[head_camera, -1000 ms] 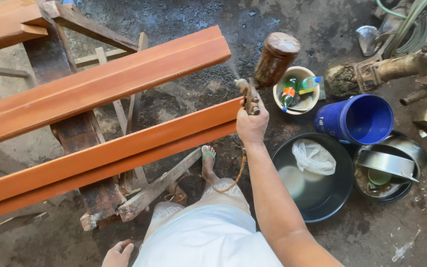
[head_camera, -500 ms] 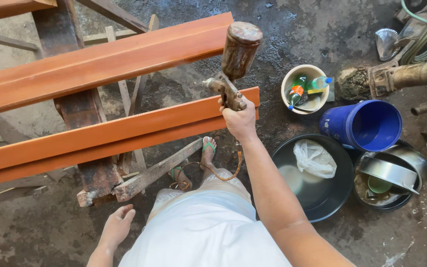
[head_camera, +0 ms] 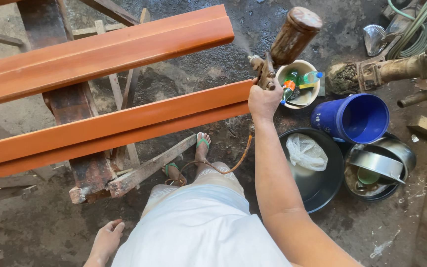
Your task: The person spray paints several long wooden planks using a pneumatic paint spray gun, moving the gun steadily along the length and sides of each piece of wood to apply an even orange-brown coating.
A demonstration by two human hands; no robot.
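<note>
My right hand grips a spray gun with a rusty brown cup on top; its nozzle points left, at the end of the upper orange wooden beam. A thin hose trails from the gun down past my legs. A second orange beam lies nearer, its right end just below my right hand. Both beams rest on a dark wooden trestle. My left hand hangs low at my side, fingers loosely apart, holding nothing. My feet in green sandals stand beside the trestle.
To the right on the ground sit a blue bucket, a black basin with a white bag, nested metal bowls, and a cream bowl holding small bottles. Rusty pipework and hoses occupy the upper right.
My right hand has swung the spray gun up and over to the right, past the beam ends, cup tilted right. My left hand dropped lower at my side. The view shifted slightly.
</note>
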